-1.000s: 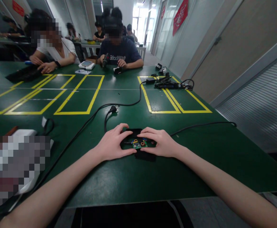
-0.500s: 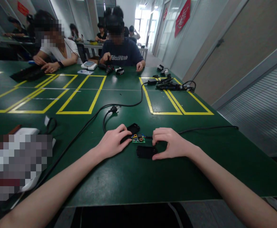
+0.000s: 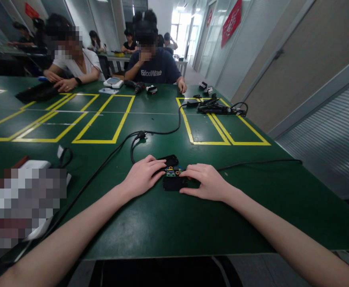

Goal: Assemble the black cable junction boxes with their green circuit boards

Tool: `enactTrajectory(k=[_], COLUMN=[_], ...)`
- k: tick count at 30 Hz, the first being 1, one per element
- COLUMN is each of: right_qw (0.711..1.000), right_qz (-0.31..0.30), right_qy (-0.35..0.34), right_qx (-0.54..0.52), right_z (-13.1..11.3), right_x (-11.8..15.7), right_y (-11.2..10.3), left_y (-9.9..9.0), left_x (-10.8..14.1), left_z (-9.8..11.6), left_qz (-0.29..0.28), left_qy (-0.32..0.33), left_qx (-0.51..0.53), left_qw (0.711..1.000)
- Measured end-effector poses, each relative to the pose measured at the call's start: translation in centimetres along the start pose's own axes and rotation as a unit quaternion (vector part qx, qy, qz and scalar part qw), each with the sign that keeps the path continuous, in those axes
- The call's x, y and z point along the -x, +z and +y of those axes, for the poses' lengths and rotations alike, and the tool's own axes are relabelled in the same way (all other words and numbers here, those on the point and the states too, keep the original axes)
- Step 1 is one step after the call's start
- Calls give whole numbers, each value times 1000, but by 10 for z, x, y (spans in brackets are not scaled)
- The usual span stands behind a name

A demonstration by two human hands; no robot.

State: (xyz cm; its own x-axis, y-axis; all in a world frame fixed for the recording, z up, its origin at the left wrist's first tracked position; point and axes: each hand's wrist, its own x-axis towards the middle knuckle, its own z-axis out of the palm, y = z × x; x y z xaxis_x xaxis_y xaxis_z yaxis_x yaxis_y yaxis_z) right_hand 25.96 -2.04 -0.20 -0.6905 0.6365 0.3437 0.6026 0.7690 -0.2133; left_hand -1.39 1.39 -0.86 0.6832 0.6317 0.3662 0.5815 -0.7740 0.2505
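Note:
A small green circuit board (image 3: pixel 170 173) with copper coils lies on the table between my hands. My left hand (image 3: pixel 143 176) is closed in a pinch at the board's left end, where the black cord reaches it. My right hand (image 3: pixel 207 181) grips the right end of a black plastic case half (image 3: pixel 173 183), thumb at its near edge and fingers at its far edge. That half lies just in front of the board, close against it. Behind the board rests the other black case half (image 3: pixel 172 160), partly covered by my left fingers.
A power plug (image 3: pixel 141 135) lies beyond my left hand, touching a long black cable (image 3: pixel 108 157). Bundled cables (image 3: pixel 212 106) sit by yellow tape frames. Blurred items (image 3: pixel 25 207) occupy the left. Across the table are two co-workers, a drill (image 3: pixel 136 86) and a white device (image 3: pixel 113 82).
My right hand has moved left and slightly away from me, bringing the case half closer to the board. My left hand stays nearly in place. The co-worker opposite has raised a hand to the face.

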Motion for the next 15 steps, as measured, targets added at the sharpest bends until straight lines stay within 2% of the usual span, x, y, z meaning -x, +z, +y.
enactTrajectory(k=[4,7,12,15], right_qw=[999,997,997,997], right_qz=[35,62,29,30], right_qy=[0,32,63,66], right_qx=[-17,-13,-18,-31], right_z=[1,6,18,21], right_x=[0,-1,0,1], right_y=[-1,-5,-4,0], left_y=[3,7,9,5], left_x=[-1,-1,1,1], left_z=[-4,-7,-7,-5], left_qz=[-5,-8,13,38], left_qy=[2,7,18,-5], left_qx=[-3,4,16,15], left_qw=[1000,1000,1000,999])
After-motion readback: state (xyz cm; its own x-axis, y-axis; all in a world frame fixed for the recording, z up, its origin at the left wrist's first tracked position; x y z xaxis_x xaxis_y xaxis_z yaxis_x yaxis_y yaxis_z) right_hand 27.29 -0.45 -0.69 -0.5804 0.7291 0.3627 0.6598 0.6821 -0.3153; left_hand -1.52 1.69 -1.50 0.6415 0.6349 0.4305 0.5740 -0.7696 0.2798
